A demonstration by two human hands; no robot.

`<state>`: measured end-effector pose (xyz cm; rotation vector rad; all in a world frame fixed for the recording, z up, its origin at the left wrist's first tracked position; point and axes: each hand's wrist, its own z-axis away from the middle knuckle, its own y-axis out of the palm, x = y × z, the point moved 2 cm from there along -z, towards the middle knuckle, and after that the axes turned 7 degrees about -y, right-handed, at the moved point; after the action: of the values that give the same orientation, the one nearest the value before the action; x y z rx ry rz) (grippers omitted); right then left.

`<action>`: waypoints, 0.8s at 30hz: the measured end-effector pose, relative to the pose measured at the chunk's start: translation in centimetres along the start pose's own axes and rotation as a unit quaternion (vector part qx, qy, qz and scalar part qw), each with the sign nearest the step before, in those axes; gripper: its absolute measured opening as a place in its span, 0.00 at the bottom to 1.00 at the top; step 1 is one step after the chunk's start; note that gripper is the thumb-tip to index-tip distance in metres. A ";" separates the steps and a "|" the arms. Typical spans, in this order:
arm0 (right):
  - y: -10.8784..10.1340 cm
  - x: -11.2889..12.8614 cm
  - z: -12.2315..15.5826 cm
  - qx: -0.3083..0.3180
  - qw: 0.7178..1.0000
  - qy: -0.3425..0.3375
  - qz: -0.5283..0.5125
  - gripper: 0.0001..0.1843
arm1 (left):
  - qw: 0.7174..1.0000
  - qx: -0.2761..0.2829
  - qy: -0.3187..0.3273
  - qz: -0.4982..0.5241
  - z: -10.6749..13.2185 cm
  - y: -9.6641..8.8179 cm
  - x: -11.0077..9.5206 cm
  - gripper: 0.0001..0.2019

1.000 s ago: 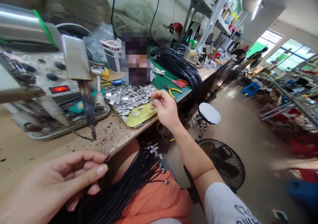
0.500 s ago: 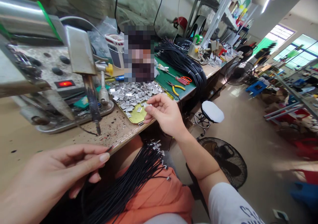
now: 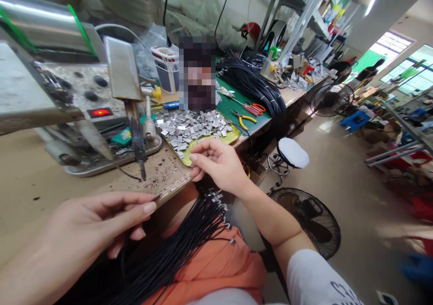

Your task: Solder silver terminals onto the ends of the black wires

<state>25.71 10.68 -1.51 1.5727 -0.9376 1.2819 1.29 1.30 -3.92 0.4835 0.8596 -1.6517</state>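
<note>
My left hand (image 3: 108, 221) pinches a black cable (image 3: 156, 198) between thumb and forefinger, its short end poking out over the bench edge. My right hand (image 3: 221, 165) is closed at the near edge of a yellow tray (image 3: 234, 136), thumb against fingertips; whatever lies between them is too small or hidden to make out. Small silver metal connectors (image 3: 189, 127) are heaped in the tray. Across my lap lies a bundle of black cables (image 3: 182, 237) with silver connectors on their far ends. A soldering iron (image 3: 139, 138) points down between my hands, its tip above the bench.
The iron's stand has a lit red switch (image 3: 100, 112) and a solder spool (image 3: 47, 25) on top. Yellow-handled pliers (image 3: 245, 119), a screwdriver (image 3: 248, 108) and more black cables (image 3: 257, 86) lie behind the tray. A stool (image 3: 292, 152) and a floor fan (image 3: 309, 224) stand to the right.
My right hand has drawn back slightly from the tray's connectors toward the bench edge and my left hand. The left hand keeps its pinch on the cable. The whole view has shifted a little.
</note>
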 end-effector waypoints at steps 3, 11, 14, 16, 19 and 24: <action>-0.1 0.0 0.0 0.002 1.000 0.003 -0.001 0.25 | 1.000 0.011 -0.013 -0.008 -0.4 -0.1 0.3 0.33; -0.2 -0.4 0.0 -0.003 1.000 0.002 0.012 0.17 | 1.000 0.005 -0.011 -0.003 -0.4 -0.2 0.2 0.31; -0.1 -0.6 0.1 0.002 1.000 0.006 0.019 0.12 | 1.000 0.010 -0.010 -0.006 -0.6 -0.3 0.3 0.33; 0.0 -0.8 0.1 0.006 1.000 0.011 0.024 0.10 | 1.000 0.017 -0.008 -0.013 -0.8 -0.4 0.5 0.34; 0.1 -1.0 0.1 0.008 0.999 0.014 0.032 0.10 | 1.000 0.018 -0.004 -0.022 -0.9 -0.5 0.3 0.36; 0.8 -0.9 0.8 0.007 0.999 0.018 0.025 0.22 | 1.000 0.020 0.003 -0.012 1.0 0.1 -2.2 0.29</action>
<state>25.08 9.68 -2.30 1.5407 -0.9514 1.3510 2.08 1.98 -1.71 0.5083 0.8406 -1.6927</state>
